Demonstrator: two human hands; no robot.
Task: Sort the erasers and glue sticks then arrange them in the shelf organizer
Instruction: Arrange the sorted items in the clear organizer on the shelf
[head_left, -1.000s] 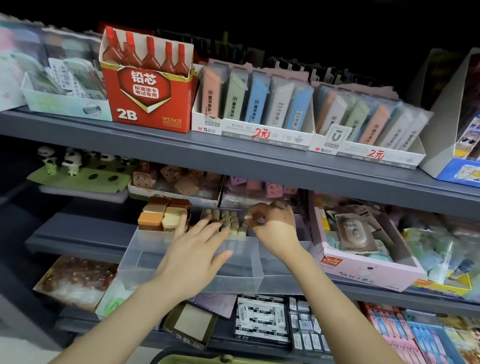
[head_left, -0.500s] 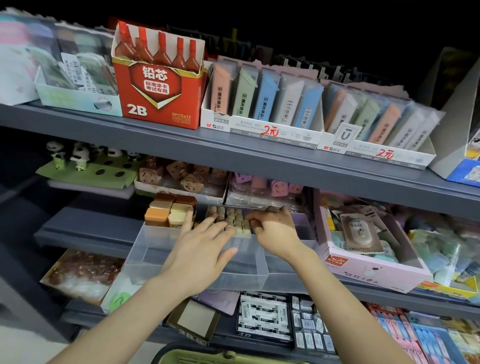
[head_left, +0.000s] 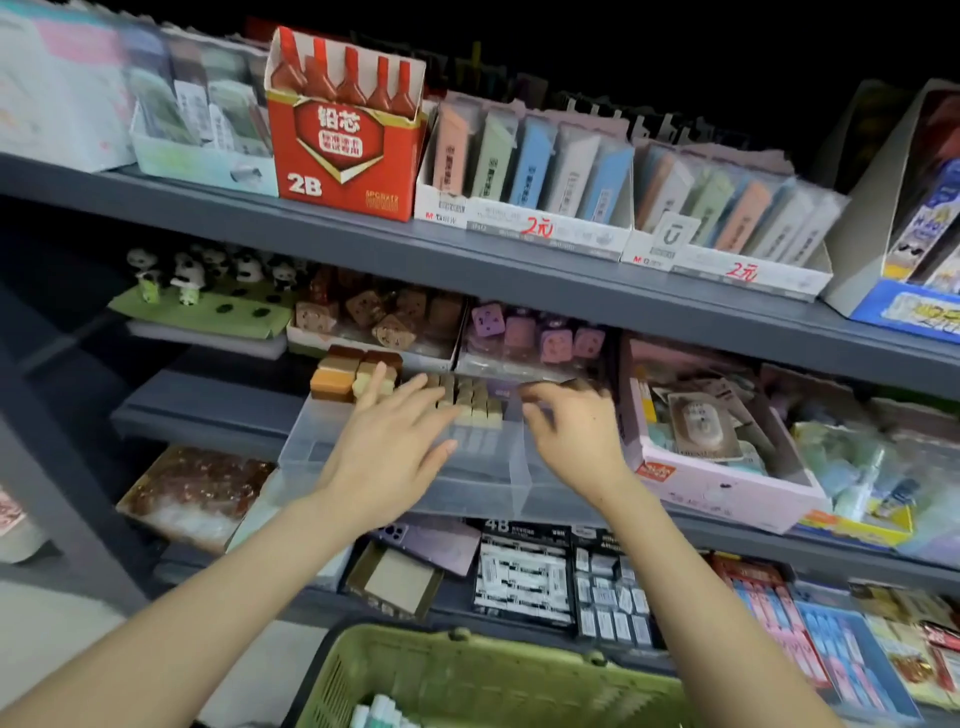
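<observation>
A clear plastic shelf organizer (head_left: 483, 467) sits on the middle shelf. At its back left stand stacked orange, brown and cream block erasers (head_left: 343, 371). A cluster of small beige erasers (head_left: 475, 400) stands upright in its middle. My left hand (head_left: 389, 452) hovers over the organizer with fingers spread, its tips near the erasers. My right hand (head_left: 574, 434) is just right of the beige cluster with fingers loosely curled and nothing visible in them. A green basket (head_left: 467, 675) at the bottom edge holds white and pale green sticks (head_left: 382, 714).
The shelf above carries a red 2B lead box (head_left: 343, 135) and trays of pastel packs (head_left: 530, 166). A pink box (head_left: 717, 467) stands right of the organizer. Toy-shaped erasers in trays (head_left: 379, 322) sit behind it. Packaged goods fill the lower shelf.
Both hands have drawn back a little from the beige erasers; the right hand has let go of the cluster. The view has tilted down, bringing the green basket into sight.
</observation>
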